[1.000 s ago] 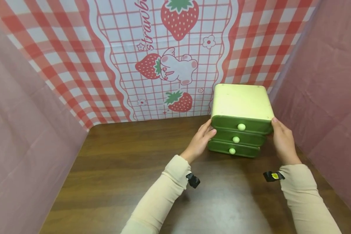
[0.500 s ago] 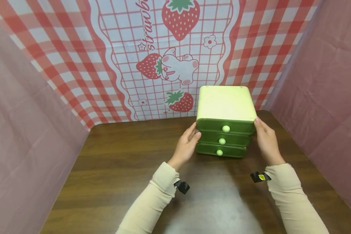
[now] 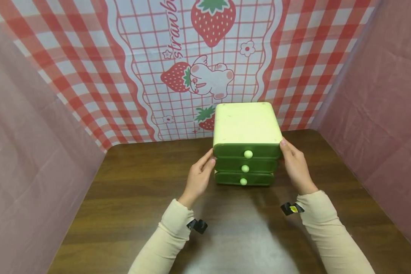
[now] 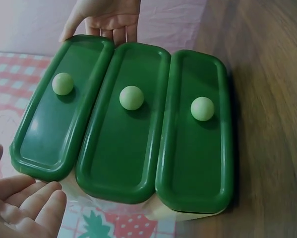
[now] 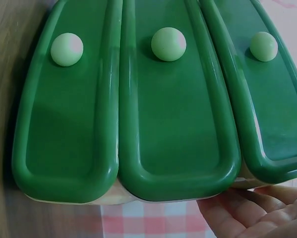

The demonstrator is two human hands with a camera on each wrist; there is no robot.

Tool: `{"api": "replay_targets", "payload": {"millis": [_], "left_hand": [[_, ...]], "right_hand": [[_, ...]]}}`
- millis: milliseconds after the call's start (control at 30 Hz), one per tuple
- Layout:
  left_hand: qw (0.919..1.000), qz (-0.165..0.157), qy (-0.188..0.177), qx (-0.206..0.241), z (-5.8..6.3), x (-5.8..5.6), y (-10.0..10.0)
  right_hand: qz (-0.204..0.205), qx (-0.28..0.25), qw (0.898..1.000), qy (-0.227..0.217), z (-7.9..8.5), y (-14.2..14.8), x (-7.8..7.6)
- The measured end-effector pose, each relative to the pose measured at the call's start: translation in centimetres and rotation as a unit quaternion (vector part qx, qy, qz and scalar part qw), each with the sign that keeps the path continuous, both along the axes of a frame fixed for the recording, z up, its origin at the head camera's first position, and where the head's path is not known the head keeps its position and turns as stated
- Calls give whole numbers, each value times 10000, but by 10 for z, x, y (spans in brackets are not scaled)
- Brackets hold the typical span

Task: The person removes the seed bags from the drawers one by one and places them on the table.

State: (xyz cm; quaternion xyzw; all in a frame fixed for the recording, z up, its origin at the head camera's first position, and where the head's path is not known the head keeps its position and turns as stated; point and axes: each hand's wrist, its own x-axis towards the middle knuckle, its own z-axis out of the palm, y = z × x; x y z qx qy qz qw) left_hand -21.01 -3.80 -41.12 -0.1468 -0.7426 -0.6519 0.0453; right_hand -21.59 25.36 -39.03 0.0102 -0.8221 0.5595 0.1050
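A small three-drawer organizer (image 3: 248, 121) has a pale yellow-green top and dark green drawer fronts with round pale knobs. My left hand (image 3: 196, 180) holds it at its left side, close to the top drawer's front edge. On the opposite side, my right hand (image 3: 296, 167) grips it, the thumb at the upper front corner. In the left wrist view, the left fingers (image 4: 36, 203) meet the side just behind the drawer fronts. Some right fingers (image 5: 257, 206) reach behind the top drawer's front in the right wrist view. All drawers are pushed in.
A brown wooden table (image 3: 150, 198) lies beneath the organizer. Behind it hangs a red-checked strawberry cloth (image 3: 188, 49). Pink cloth (image 3: 37, 125) closes off the left, and another pink cloth (image 3: 370, 114) the right. A small black device is strapped to each wrist.
Both hands have moved the organizer leftward across the table, from near the right cloth toward the middle. It now faces more squarely forward and covers part of the lowest printed strawberry.
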Motion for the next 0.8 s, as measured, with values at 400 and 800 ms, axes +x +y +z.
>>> {"api": "replay_targets", "payload": {"millis": [400,800], "left_hand": [[9980,627,-86,93,4,25,-34],[9951,977,-38,162,3,43,-53]], "right_hand": [[568,-80,9981,218,-4,-35,-2],[843,-398,9956,-47,-4,-56,5]]}}
